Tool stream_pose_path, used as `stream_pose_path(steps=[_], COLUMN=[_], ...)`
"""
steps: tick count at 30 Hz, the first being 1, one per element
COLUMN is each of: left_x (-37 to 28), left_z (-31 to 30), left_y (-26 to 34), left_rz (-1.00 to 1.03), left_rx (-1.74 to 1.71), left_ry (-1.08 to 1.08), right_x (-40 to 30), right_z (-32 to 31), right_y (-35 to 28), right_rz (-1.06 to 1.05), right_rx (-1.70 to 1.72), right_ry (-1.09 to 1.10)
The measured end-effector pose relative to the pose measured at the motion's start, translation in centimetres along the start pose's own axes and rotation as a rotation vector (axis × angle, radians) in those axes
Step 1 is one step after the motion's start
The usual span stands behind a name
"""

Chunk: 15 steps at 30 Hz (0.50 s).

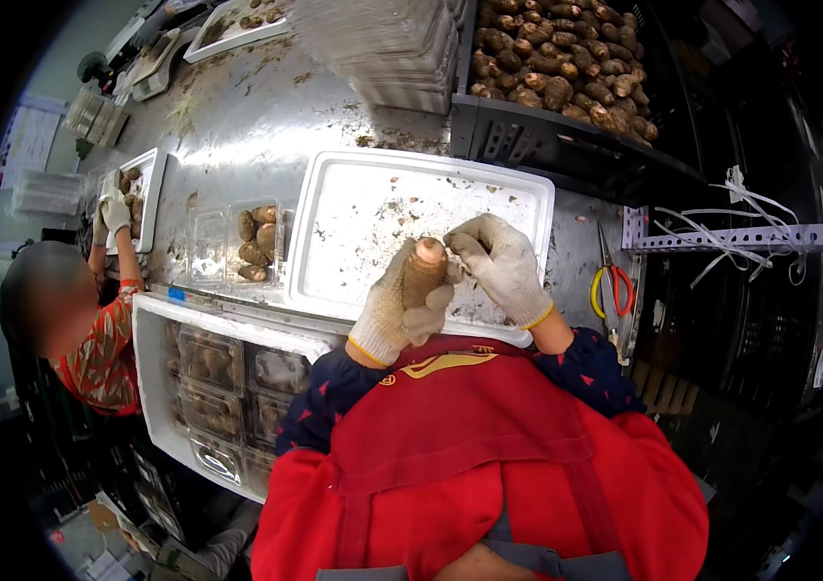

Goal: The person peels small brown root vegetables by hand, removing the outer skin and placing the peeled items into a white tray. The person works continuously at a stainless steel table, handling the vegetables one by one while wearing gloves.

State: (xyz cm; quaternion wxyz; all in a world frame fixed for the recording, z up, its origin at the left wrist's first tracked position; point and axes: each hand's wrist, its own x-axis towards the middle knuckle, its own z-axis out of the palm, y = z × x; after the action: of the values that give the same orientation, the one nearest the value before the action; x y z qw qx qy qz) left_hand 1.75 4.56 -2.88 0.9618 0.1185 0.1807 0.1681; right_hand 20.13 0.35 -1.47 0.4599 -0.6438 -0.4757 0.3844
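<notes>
My left hand (393,309), in a knit work glove, is closed around a brown taro corm (426,276) whose pale cut end faces up. Just right of it, my right hand (502,265), gloved too, has its fingers bent near the corm's upper end; whether its fingertips hold anything is hard to tell. Both hands are over a white foam tray (361,240) scattered with bits of peel and dirt. Left of the tray, an open clear plastic clamshell box (212,250) holds several small taro corms (257,250).
A black crate (499,131) heaped with taro (564,58) stands at the back right, beside stacked clear containers (397,51). Scissors (611,290) with red and yellow handles lie right of the tray. A foam box (154,385) holds packed clamshells. A co-worker (99,348) works at the left.
</notes>
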Motion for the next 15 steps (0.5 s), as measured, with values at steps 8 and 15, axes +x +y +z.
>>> stream_pose_path(steps=[8, 15], left_x=[1.5, 2.1], left_z=[-1.0, 0.5], left_y=[-0.7, -1.9], left_rz=[0.471, 0.524], left_rx=[0.018, 0.011], left_ry=[0.122, 0.127], right_x=[-0.9, -1.9], right_z=[-0.5, 1.7], right_y=[0.3, -0.4], right_rz=[0.062, -0.233], right_rx=[0.146, -0.105], right_ry=[0.043, 0.024])
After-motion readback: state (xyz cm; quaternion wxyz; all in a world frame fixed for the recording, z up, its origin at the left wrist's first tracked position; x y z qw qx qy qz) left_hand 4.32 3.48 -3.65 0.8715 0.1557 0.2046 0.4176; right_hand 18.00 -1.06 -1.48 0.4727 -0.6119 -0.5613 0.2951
